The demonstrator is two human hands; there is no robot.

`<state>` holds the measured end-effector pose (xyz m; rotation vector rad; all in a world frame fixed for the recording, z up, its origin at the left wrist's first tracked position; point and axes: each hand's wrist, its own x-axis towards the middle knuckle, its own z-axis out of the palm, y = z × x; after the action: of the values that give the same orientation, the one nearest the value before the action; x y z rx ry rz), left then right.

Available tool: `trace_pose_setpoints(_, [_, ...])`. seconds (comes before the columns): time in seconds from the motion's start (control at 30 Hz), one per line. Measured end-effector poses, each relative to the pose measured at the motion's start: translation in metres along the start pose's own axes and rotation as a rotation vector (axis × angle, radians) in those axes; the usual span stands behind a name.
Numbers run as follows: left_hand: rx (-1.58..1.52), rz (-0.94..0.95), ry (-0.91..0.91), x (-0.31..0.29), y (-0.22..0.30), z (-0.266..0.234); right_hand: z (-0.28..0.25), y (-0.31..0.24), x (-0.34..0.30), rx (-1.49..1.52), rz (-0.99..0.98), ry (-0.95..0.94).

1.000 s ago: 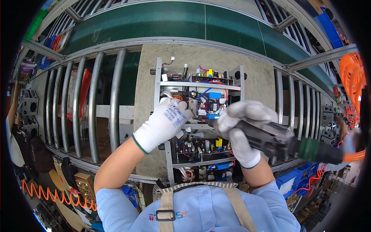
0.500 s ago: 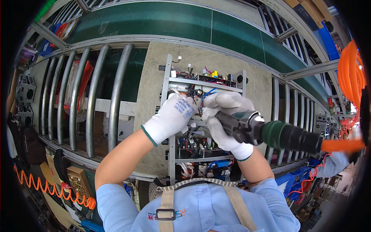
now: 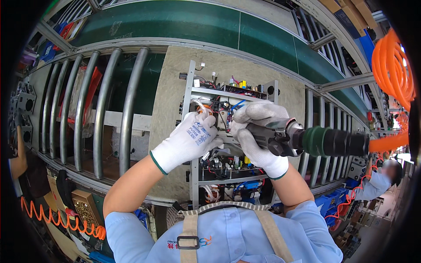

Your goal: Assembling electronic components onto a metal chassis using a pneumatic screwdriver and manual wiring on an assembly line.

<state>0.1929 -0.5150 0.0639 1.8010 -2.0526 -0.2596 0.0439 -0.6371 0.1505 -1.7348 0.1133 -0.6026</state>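
Note:
A grey metal frame holding circuit boards and coloured wires [image 3: 228, 94] lies on a beige board [image 3: 173, 87]. My left hand [image 3: 188, 140], in a white glove, presses down on the middle of the frame. My right hand [image 3: 256, 138], also gloved, grips a grey and green powered screwdriver [image 3: 307, 140] lying sideways, its front end at the frame next to my left fingers. The tool's tip is hidden behind my hands.
Steel rollers [image 3: 101, 105] run left and right of the board, with a green belt [image 3: 197, 22] beyond. An orange coiled hose [image 3: 390, 65] hangs at the right. Another person [image 3: 379, 182] works at the right edge; an arm [image 3: 15, 160] shows at the left.
Both hands have shifted up the frame toward its middle boards. The screwdriver has come closer to the camera and swung more level, and my left hand has closed in beside its front end.

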Motion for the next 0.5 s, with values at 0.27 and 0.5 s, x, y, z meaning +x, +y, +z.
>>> trace_pose_setpoints(0.27, [0.067, -0.018, 0.004, 0.0, 0.008, -0.006, 0.01, -0.004, 0.009, -0.16, 0.053, 0.085])
trace_pose_setpoints(0.5, [-0.45, -0.428, 0.604, -0.04, 0.003, -0.016, -0.034, -0.08, -0.034, -0.001, -0.316, 0.26])
